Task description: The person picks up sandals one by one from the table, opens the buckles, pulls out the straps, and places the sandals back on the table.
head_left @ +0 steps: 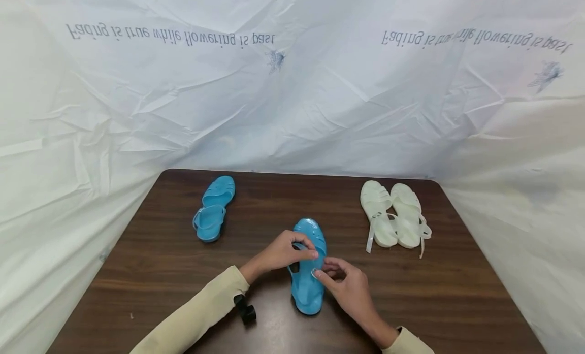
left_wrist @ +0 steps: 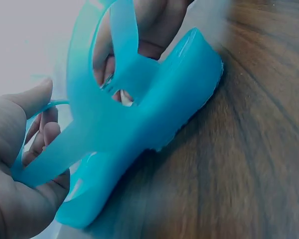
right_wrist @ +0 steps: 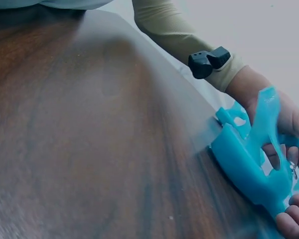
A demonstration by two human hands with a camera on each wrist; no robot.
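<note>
A blue jelly sandal [head_left: 309, 295] stands toe-away at the front middle of the table, between both hands. My left hand [head_left: 284, 252] is over its instep; in the left wrist view its thumb and fingers [left_wrist: 37, 97] pinch a thin blue strap [left_wrist: 60, 102]. From the right side, my right hand [head_left: 351, 288] holds the strap end near a small metal buckle [head_left: 314, 273], thumb and fingers bent together. The buckle [right_wrist: 293, 170] also shows beside the fingers in the right wrist view. The exact grip is partly hidden by the sandal.
Another blue sandal [head_left: 210, 223] lies at the back left of the brown wooden table [head_left: 411, 303]. At the back right sits a pair of white sandals [head_left: 386, 234] with loose straps. White printed sheeting [head_left: 292, 115] hangs behind and at both sides. A black wrist device [head_left: 247, 311] is on the left sleeve.
</note>
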